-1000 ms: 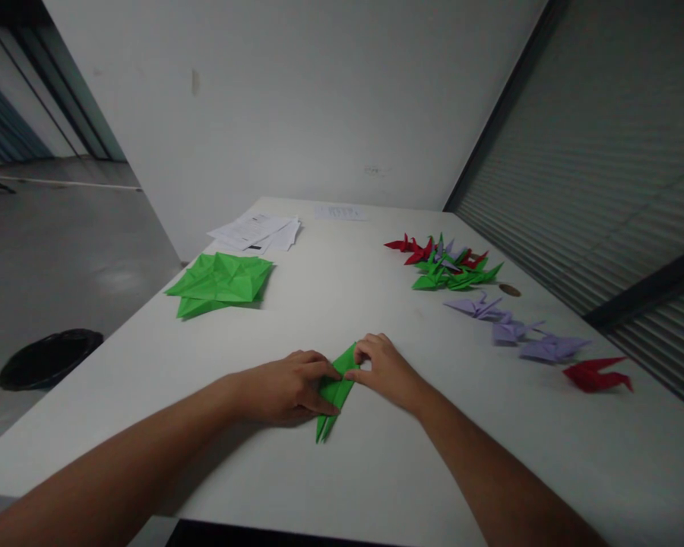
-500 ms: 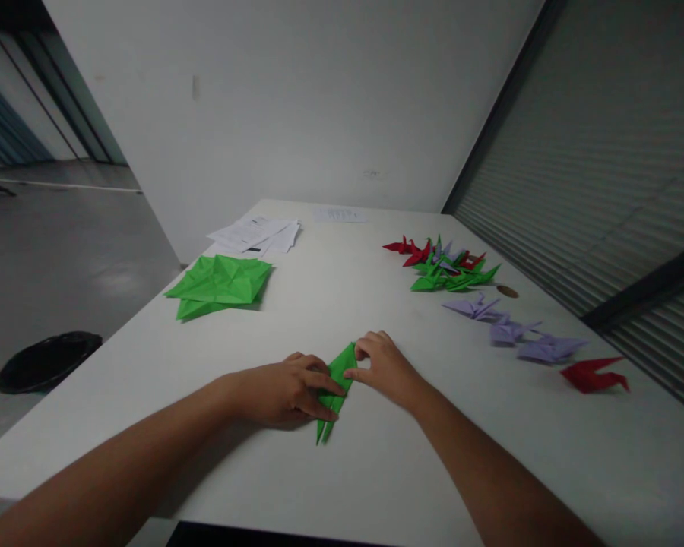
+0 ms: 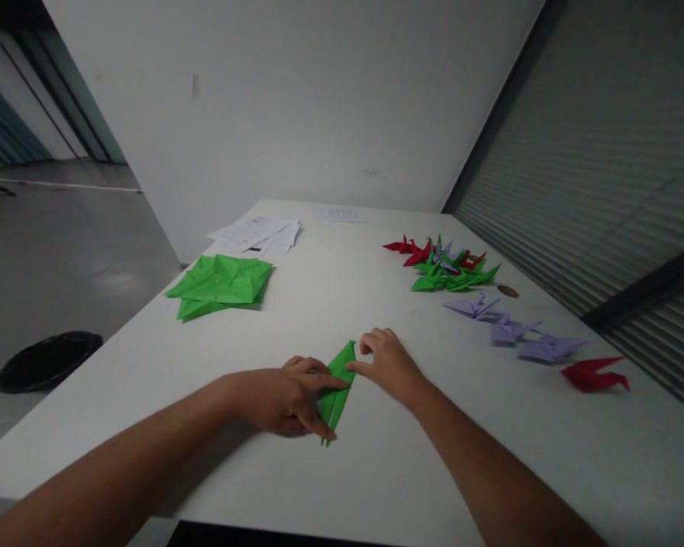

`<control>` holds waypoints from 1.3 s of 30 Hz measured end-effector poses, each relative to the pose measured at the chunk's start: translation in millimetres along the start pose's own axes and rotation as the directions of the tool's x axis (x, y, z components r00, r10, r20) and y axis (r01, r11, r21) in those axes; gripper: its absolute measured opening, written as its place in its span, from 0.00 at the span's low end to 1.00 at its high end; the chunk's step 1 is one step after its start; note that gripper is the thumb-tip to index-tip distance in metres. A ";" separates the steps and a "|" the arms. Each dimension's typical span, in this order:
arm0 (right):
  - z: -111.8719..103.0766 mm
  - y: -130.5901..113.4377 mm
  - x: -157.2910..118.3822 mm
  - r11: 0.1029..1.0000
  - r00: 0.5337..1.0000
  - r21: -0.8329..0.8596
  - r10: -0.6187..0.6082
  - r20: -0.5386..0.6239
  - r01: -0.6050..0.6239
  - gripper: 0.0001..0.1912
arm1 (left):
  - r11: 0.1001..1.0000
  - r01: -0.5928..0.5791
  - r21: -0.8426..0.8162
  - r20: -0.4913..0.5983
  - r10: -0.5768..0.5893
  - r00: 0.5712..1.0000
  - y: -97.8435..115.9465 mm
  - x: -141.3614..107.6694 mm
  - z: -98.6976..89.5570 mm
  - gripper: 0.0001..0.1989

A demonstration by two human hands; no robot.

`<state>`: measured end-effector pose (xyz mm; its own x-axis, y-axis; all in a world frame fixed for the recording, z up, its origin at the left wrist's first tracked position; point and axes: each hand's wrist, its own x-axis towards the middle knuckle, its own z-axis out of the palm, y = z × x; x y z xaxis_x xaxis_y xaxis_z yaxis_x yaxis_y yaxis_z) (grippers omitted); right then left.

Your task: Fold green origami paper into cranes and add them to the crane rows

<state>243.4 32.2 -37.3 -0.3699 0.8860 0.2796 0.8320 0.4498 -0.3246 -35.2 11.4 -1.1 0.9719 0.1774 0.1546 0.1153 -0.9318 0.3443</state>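
Note:
A long, narrow piece of folded green origami paper [image 3: 337,365] lies on the table in front of me, its two slim points toward me. My left hand [image 3: 288,395] rests over its left side. The index finger stretches across the paper's middle and the thumb touches the near points; the other fingers are partly hidden. At the upper right edge is my right hand [image 3: 388,363], its thumb tip against the paper. Its index finger curls above with a gap to the thumb, so the hand is open.
On the white table [image 3: 216,486], creased green sheets [image 3: 222,281] lie left, before printed papers [image 3: 256,232]. A pile of folded paper cranes [image 3: 450,266] sits at back right. Purple cranes [image 3: 550,348] and a red crane [image 3: 593,374] line the right side. A black bin [image 3: 49,361] stands left.
My left thumb has slid down to the near points, which now lie closer together. The left index finger has shifted slightly up and right. My right hand stays at the upper edge.

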 end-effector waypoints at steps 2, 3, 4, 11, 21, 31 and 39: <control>0.6 -0.8 0.1 1.000 1.000 -0.009 0.001 -0.001 -0.001 0.19 | 1.000 0.004 0.005 -0.003 -0.004 1.000 -0.1 0.1 0.1 0.17; 0.4 -2.2 -0.1 1.000 1.000 -0.008 0.005 -0.008 -0.005 0.18 | 1.000 0.011 0.011 0.001 -0.011 1.000 0.0 0.3 0.3 0.17; -0.1 -4.0 -0.6 1.000 1.000 -0.004 0.013 -0.023 -0.013 0.16 | 1.000 0.021 0.019 0.008 -0.021 1.000 0.1 0.5 0.6 0.16; -13.7 -17.0 -5.6 0.984 0.989 0.154 -0.064 -0.130 0.084 0.07 | 0.984 0.119 0.132 0.024 -0.123 0.992 5.7 3.0 5.2 0.21; -27.2 -44.2 -10.2 0.859 0.910 0.395 -0.399 0.116 0.327 0.13 | 0.955 0.234 0.185 -0.061 -0.226 0.972 9.2 8.4 1.7 0.21; -23.0 -37.1 -7.7 0.913 0.913 0.265 -0.364 0.184 0.310 0.13 | 0.935 0.354 0.024 -0.145 -0.347 0.927 -7.7 4.1 -2.0 0.17; -22.6 -20.9 -9.8 0.927 0.928 0.203 -0.346 0.138 0.316 0.18 | 0.989 0.139 -0.050 -0.163 -0.146 0.976 -13.5 1.0 -4.5 0.18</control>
<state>239.0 11.6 -12.8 -0.6884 0.6818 0.2474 0.5704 0.7196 -0.3960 -36.7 25.6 -1.5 0.8981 0.3605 0.2521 0.2390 -0.8810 0.4083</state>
